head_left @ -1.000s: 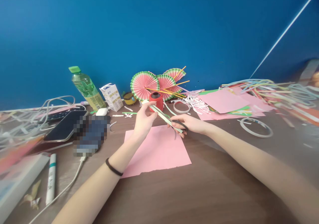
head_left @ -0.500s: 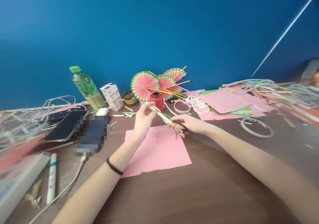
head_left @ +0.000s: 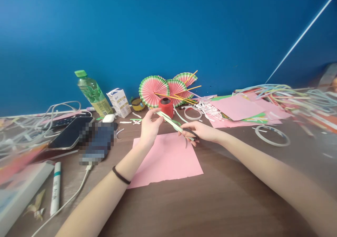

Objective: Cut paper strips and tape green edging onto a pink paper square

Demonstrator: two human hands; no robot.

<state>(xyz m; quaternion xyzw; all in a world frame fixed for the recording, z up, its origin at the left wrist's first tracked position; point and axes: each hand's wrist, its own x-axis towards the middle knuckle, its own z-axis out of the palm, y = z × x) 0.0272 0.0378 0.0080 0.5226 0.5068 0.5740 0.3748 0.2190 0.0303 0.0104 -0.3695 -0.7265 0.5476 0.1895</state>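
Note:
Above a sheet of pink paper [head_left: 165, 159], my left hand [head_left: 151, 126] pinches the upper end of a pale green strip [head_left: 169, 118] between thumb and fingertips. The strip slants down to the right, toward my right hand [head_left: 198, 131]. That hand is closed around scissors [head_left: 191, 133] with dark handles; their blades lie along the strip and are hard to make out. A darker green strip shows just behind. Close behind my left hand stands a red, rounded object [head_left: 166, 107] with a dark top.
Pleated watermelon-coloured paper fans [head_left: 154, 90] lean against the blue wall. Left are a green-capped bottle [head_left: 93, 93], a small carton [head_left: 119, 103], phones [head_left: 71, 133], cables and a marker [head_left: 55, 189]. Right are stacked coloured paper [head_left: 237, 107], tape rolls [head_left: 272, 136] and many paper strips [head_left: 284, 93].
The view has shifted very slightly. Both hands keep almost the same pose, with the strip and the scissors still held above the pink paper.

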